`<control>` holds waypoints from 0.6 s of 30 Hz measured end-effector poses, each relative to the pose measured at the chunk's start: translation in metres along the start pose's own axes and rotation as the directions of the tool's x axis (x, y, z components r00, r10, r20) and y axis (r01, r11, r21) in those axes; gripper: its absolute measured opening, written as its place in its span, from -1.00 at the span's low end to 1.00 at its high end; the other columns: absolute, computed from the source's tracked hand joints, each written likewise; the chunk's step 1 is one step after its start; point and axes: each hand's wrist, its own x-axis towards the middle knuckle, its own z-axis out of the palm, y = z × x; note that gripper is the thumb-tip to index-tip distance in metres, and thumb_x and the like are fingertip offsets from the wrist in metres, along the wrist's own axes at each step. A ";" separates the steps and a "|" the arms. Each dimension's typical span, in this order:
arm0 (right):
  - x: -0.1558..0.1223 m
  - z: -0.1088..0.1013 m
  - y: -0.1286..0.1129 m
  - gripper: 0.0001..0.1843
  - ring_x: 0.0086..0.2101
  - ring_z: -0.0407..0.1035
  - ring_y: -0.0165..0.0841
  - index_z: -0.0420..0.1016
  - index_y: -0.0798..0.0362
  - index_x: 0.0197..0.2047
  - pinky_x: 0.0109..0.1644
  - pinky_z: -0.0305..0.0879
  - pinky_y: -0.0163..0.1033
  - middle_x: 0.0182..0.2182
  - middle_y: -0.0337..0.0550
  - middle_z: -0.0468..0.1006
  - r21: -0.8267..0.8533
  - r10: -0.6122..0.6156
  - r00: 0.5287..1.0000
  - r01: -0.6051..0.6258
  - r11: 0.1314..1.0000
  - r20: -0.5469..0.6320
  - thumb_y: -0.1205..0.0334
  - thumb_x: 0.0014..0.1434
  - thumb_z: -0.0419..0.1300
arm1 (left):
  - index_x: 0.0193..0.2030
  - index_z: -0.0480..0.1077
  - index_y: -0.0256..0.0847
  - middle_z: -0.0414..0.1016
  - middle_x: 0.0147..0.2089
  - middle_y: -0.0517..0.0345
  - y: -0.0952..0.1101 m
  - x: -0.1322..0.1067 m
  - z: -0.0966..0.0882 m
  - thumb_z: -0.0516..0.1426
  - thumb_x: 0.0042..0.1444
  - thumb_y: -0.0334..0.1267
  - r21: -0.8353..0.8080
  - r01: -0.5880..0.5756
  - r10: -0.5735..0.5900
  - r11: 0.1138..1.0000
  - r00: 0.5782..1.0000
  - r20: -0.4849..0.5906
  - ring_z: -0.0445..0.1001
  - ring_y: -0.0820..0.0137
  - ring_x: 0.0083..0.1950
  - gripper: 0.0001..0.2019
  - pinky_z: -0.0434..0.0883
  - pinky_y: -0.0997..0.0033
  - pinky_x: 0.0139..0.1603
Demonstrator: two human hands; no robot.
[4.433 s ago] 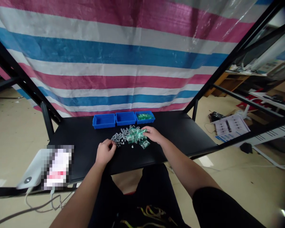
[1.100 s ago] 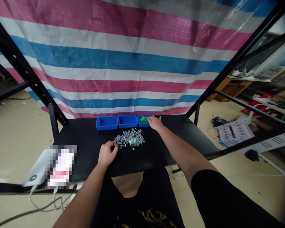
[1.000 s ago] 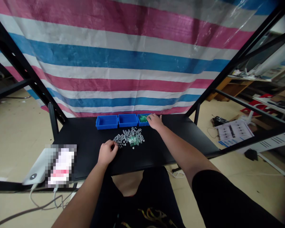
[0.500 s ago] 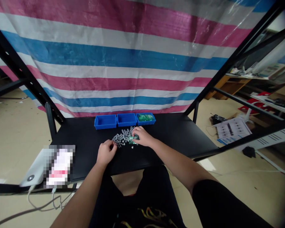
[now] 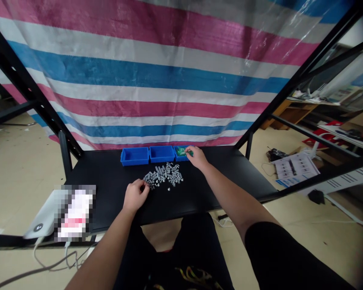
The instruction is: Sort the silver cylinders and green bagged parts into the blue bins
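A heap of small grey cylindrical parts [image 5: 165,176] lies on the black table [image 5: 230,177]. Three blue bins stand in a row behind it: the left bin [image 5: 134,156], the middle bin [image 5: 161,154] and the right bin [image 5: 179,153], which holds green packets. My right hand [image 5: 196,157] reaches over the right bin, its fingers pinched on a green packet [image 5: 188,152]. My left hand [image 5: 135,195] rests curled on the table at the heap's near left edge; what its fingers enclose is hidden.
A striped pink, blue and white tarp [image 5: 157,80] hangs behind the table. Black frame posts [image 5: 63,155] flank it. A white device [image 5: 42,219] with a blurred patch sits at the left table corner, cables trailing below. Papers [image 5: 293,169] and clutter lie on the floor at right.
My right hand took the last green packets from the heap and carried them back to the right bin; the heap now shows only grey parts. My left hand stayed put.
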 end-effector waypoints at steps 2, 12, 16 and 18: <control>0.001 0.002 0.000 -0.81 -0.09 0.41 -0.22 0.56 -0.01 -0.16 0.06 0.33 -0.14 -0.22 -0.13 0.59 -0.078 -0.058 0.997 0.061 0.995 0.047 0.33 0.21 0.15 | -0.37 0.47 -0.14 0.50 -0.34 0.15 0.000 0.000 0.000 0.06 0.26 -0.18 -0.002 -0.008 0.008 1.000 1.000 -0.002 0.46 0.37 -0.31 -0.77 0.30 0.37 -0.20; -0.005 0.023 -0.013 -0.83 0.01 0.25 -0.06 0.65 -0.01 -0.21 0.13 0.25 0.05 -0.08 0.00 0.47 -0.357 -0.044 0.997 0.063 0.932 0.061 0.24 0.23 0.20 | -0.37 0.47 -0.13 0.51 -0.34 0.14 0.001 -0.001 0.000 0.07 0.26 -0.19 0.004 0.008 -0.008 1.000 1.000 -0.007 0.48 0.35 -0.30 -0.77 0.33 0.38 -0.18; -0.025 0.022 -0.023 -0.69 0.07 0.26 -0.03 0.56 -0.01 0.03 0.19 0.24 0.09 0.01 0.03 0.44 -0.288 -0.047 0.999 0.049 0.956 0.014 0.21 0.22 0.21 | -0.36 0.48 -0.13 0.51 -0.33 0.14 0.001 0.000 -0.001 0.07 0.25 -0.20 -0.017 0.009 -0.010 1.000 1.000 -0.017 0.47 0.34 -0.29 -0.78 0.32 0.37 -0.19; -0.044 0.023 -0.029 -0.58 0.09 0.29 -0.04 0.46 0.02 0.15 0.23 0.25 0.08 0.06 0.05 0.43 -0.198 -0.028 1.000 0.028 0.980 0.007 0.15 0.24 0.21 | -0.37 0.47 -0.13 0.50 -0.33 0.13 0.000 0.000 0.000 0.07 0.25 -0.20 -0.025 -0.003 0.002 1.000 1.000 -0.031 0.46 0.33 -0.27 -0.78 0.33 0.36 -0.19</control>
